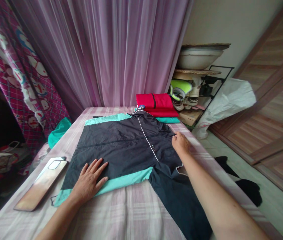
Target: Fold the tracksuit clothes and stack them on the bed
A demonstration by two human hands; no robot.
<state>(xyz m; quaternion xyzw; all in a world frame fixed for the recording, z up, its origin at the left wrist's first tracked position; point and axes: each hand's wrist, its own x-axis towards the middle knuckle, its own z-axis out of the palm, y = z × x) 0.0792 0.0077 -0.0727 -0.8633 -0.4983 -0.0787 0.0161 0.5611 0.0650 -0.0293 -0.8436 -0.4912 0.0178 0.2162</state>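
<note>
The left hand (88,181) lies nearest, its grip spread flat, fingers apart, palm pressing down on the dark jacket (126,146) right at the teal hem band (121,181) on the near edge. Nothing is pinched there; it only pins the cloth to the tabletop (121,213). Just left of that hand, apart from the jacket, a long mirror-like panel (43,183) lies flat on the checked cloth.

From the left grip the jacket spreads away and to the right, front side up, its zip line (147,140) running from the collar at the far end down toward the near hem. One dark sleeve (181,200) trails off the near right corner, passing under the right forearm.

The right hand (180,143) reaches farther out, at the jacket's right edge about halfway along. Its fingers look drawn together on the fabric edge, though I cannot tell for sure whether cloth is pinched between them. So the garment lies between the two hands, left holding near, right working the far side.

Beyond the collar, a folded red garment (155,103) sits on a green one, well apart from both hands.
</note>
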